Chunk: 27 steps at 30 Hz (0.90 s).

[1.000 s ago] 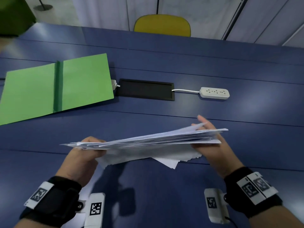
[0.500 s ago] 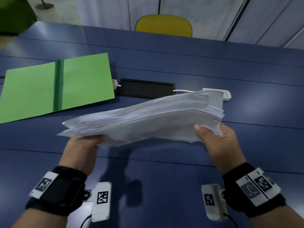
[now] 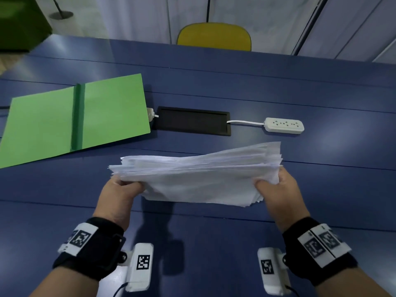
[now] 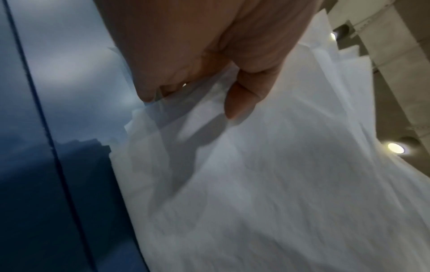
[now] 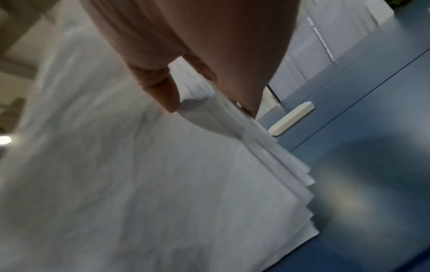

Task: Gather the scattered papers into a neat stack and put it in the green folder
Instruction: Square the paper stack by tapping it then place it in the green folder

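Papers (image 3: 199,179) gripped at both short ends, left hand (image 3: 120,196) and right hand (image 3: 278,189); long axis crosswise; green folder (image 3: 107,112) open up-left, nearer left hand.

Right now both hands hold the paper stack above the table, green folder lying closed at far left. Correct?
Not quite: the green folder lies open, spine showing, in the head view. The left hand and right hand do hold the paper stack above the table.

Uneven white paper stack (image 3: 199,174) held up; green folder (image 3: 75,116) lies open.
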Available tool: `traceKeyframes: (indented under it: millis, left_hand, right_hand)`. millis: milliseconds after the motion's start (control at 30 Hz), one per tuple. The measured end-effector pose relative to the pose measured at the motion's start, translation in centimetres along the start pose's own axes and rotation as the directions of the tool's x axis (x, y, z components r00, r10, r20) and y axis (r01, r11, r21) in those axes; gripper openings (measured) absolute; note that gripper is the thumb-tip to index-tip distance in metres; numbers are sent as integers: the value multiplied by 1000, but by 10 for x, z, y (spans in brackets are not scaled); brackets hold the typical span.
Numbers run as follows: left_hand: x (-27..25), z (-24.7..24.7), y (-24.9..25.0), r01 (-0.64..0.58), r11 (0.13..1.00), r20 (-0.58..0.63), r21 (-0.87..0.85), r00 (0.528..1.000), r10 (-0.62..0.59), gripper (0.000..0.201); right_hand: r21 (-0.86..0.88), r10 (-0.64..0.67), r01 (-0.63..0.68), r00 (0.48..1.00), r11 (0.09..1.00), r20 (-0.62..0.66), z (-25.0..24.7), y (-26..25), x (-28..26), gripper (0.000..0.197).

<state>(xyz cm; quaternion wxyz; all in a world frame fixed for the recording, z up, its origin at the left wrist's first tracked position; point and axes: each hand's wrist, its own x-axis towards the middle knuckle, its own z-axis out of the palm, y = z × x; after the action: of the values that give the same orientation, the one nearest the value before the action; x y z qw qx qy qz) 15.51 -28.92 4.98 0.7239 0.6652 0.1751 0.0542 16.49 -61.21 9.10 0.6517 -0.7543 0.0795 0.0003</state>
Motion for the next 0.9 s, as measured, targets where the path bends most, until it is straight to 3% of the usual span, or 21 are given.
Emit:
traceKeyframes:
  millis: [167,300,533,667,733,833,900]
  left_hand:
    - [-1,9,6,-53,995,-32,84,998,56,25]
    - [6,5,9,2,989,22,146,1000,-5,29]
    - [17,-7,2,100,995,13,29,995,-101,32]
    - [26,-10,1,108,994,4,-10,994,-108,23]
    - [28,-9,1,90,996,-6,-17,996,-91,20]
    - [27,-3,1,106,993,-49,-47,993,-108,31]
    - [24,1,2,87,995,-68,-42,994,-90,33]
  right_hand:
    - [-6,-8,8,1000,1000,17,2,-6,9,33]
    - [-11,-50,50,997,999,52,-8,-12,14,39]
    - [-153,79,-58,988,986,132,-20,8,27,29]
    - [-118,23,-8,991,993,132,-12,-1,24,28]
    - [-85,29,-18,991,996,133,-7,-2,24,32]
    - [-61,62,-54,988,997,141,4,-4,25,49]
    - [-26,56,-54,995,998,88,10,-3,24,53]
